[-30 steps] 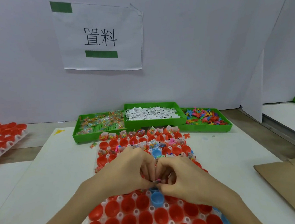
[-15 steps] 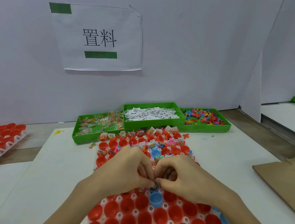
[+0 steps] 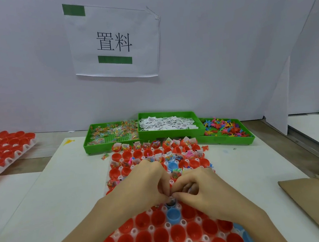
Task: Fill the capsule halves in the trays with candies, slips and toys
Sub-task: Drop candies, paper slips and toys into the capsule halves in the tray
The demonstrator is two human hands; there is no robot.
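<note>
A clear tray (image 3: 185, 222) of red and a few blue capsule halves lies before me. Far rows hold candy packets, slips and toys; near rows sit bare. My left hand (image 3: 141, 184) and right hand (image 3: 203, 190) meet fingertip to fingertip over a blue capsule half (image 3: 170, 204). Together they pinch a small packet (image 3: 171, 198), mostly hidden by my fingers. Another blue half (image 3: 173, 216) sits just in front.
Three green bins stand at the back: candy packets (image 3: 113, 133), paper slips (image 3: 168, 123), coloured toys (image 3: 223, 127). A second tray of red halves (image 3: 3, 148) lies far left. Cardboard (image 3: 316, 199) lies at the right. A loose candy packet (image 3: 105, 156) and toy (image 3: 205, 148) lie on the white mat.
Both hands stay together over the tray and have sunk slightly toward the blue capsule half, pressing the small packet down into it.
</note>
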